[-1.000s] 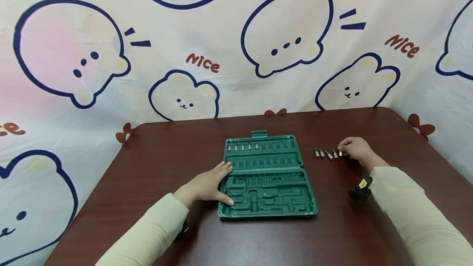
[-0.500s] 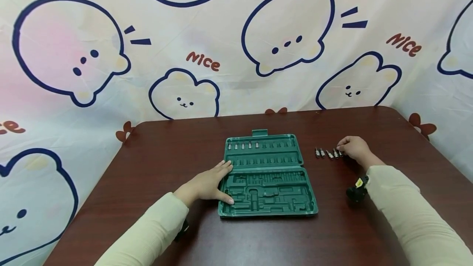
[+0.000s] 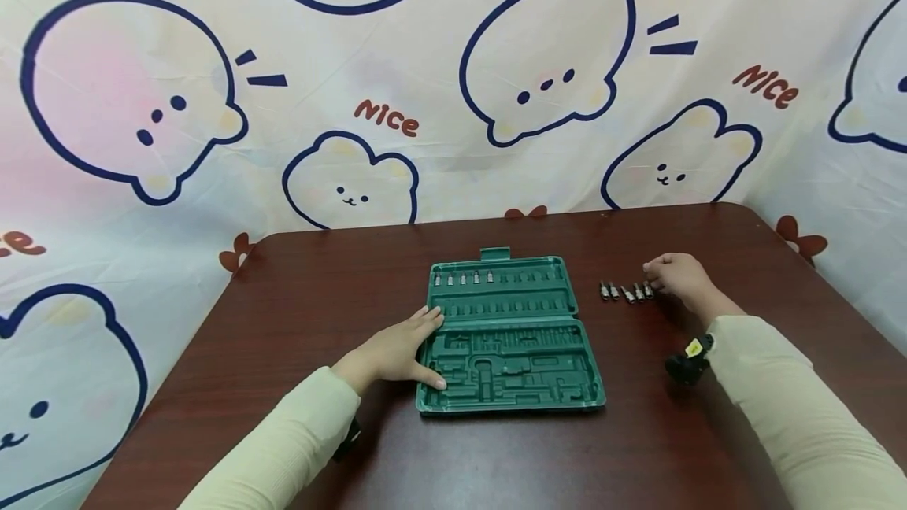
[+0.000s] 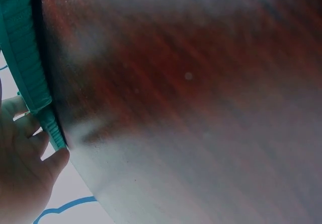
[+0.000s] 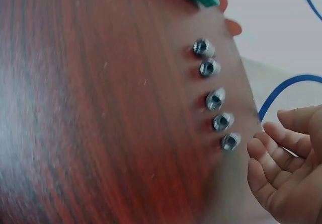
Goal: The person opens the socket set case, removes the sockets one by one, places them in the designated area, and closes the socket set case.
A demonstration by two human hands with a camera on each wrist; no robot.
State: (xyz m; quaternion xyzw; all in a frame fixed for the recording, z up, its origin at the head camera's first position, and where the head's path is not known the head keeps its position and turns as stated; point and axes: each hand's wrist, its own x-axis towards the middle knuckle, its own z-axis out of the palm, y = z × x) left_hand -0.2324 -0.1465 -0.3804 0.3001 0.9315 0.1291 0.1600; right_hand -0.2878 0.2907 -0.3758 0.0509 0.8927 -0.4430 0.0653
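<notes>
A green plastic tool case (image 3: 510, 368) lies unfolded on the table, full of moulded slots. My left hand (image 3: 393, 349) rests on its left edge, fingers spread and thumb over the lower half; the left wrist view shows the fingers (image 4: 31, 138) along the case's side. Right of the case, several small silver bit sockets (image 3: 628, 294) lie in a row. My right hand (image 3: 683, 280) is just beyond the row's right end, fingers loosely bent. In the right wrist view, its fingertips are beside the end bit socket (image 5: 231, 141), and nothing shows between them.
Several bit sockets (image 3: 464, 279) sit in the top left slots of the case. A dark wood table (image 3: 319, 290) spreads around it, backed by a printed cloth (image 3: 439, 61). A black wrist camera (image 3: 686, 368) hangs under the right sleeve.
My right fingers have drawn off the rightmost bit socket, which now shows fully in the row. The left hand and the case have stayed put; the head view shifts slightly.
</notes>
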